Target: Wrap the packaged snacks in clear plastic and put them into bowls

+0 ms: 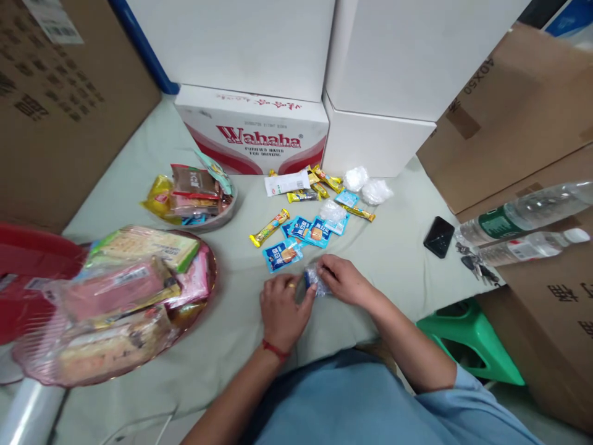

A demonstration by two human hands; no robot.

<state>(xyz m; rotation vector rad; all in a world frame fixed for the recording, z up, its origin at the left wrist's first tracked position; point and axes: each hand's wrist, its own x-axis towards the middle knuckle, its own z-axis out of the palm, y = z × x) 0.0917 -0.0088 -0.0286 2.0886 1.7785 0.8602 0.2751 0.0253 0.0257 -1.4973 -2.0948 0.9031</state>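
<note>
A small dark-blue item wrapped in clear bubble wrap lies on the table between my hands. My left hand, with a ring and a red wrist cord, presses its thumb on the wrap's left edge; its other fingers are curled on the cloth. Fingers of my right hand pinch the wrap from the right, partly hiding it. Just beyond are blue snack packets and a yellow snack bar. A bubble-wrapped bundle rests on the packets. Two more wrapped bundles sit farther back among yellow bars.
At left stand a pink clear tray of wrapped cakes and a bowl of snacks. White boxes and a Wahaha carton line the back. A phone, keys and bottles lie right, above a green stool.
</note>
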